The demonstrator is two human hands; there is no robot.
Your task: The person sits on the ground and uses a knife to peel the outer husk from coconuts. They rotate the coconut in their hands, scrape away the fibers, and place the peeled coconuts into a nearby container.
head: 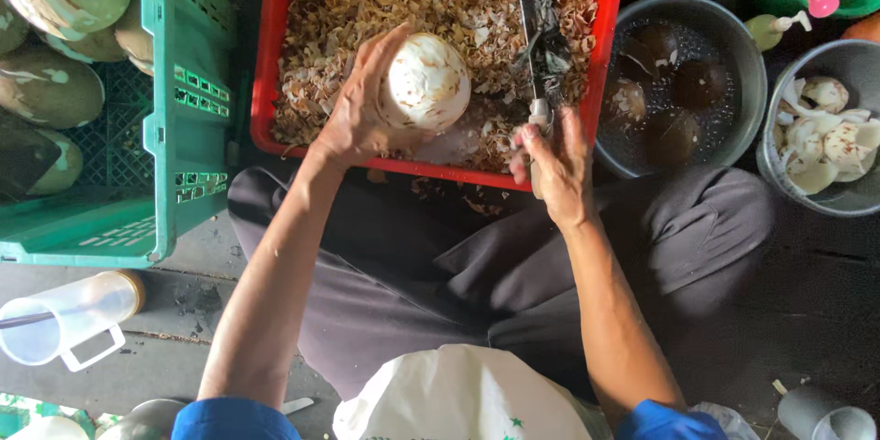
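Observation:
My left hand [356, 105] grips a peeled whitish coconut [426, 82], holding it over a red crate [266, 55] filled with brown husk shavings. My right hand [555, 165] holds the handle of a long knife [532, 27]; its blade points away from me over the shavings, just right of the coconut. Dark stringy fibre clings to the blade. Both forearms reach out from blue sleeves above my lap in dark trousers.
A green crate [188, 101] with unpeeled coconuts sits at left. At right, a metal basin [747, 64] of water holds dark coconuts, and a grey bucket [779, 170] holds white pieces. A clear plastic jug [64, 321] lies at lower left, a white bag [458, 399] in my lap.

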